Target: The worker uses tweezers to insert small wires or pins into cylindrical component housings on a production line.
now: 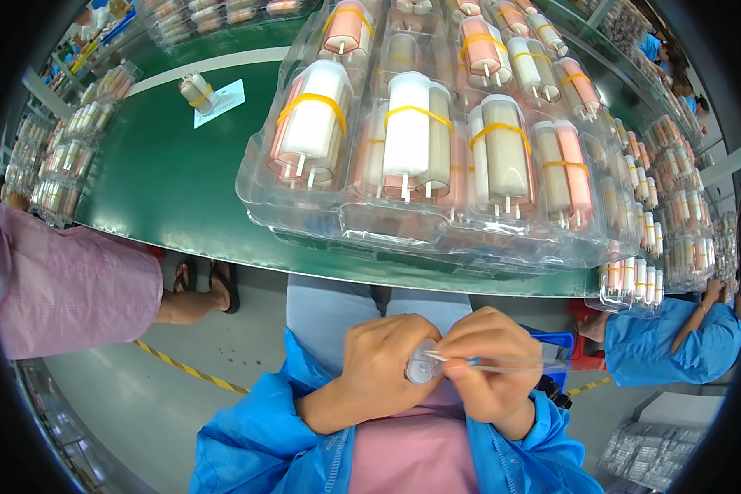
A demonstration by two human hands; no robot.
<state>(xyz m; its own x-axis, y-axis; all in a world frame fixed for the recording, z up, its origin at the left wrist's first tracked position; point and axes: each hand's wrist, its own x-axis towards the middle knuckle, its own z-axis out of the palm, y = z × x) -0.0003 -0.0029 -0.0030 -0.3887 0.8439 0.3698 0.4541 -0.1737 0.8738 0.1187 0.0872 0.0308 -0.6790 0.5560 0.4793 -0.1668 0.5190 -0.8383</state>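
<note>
Above my lap, in front of the table edge, my left hand (369, 366) is closed around a small piece with a round, pale translucent end (422, 367). The rest of that piece is hidden in the fist. My right hand (496, 362) pinches a thin, clear-handled pointed tool (514, 363). Its fine pale tip meets, or nearly meets, the round end. On the table, a clear plastic tray (259, 202) holds bundles of white, grey and pink tubes (313, 115) with thin white stems, bound by yellow rubber bands.
A single banded bundle (198, 93) stands beside a pale blue paper slip (229, 100) on the green table (165, 173). More loaded trays (683, 214) are stacked at both sides. One person in pink (74, 280) is at left, another in blue (659, 342) at right.
</note>
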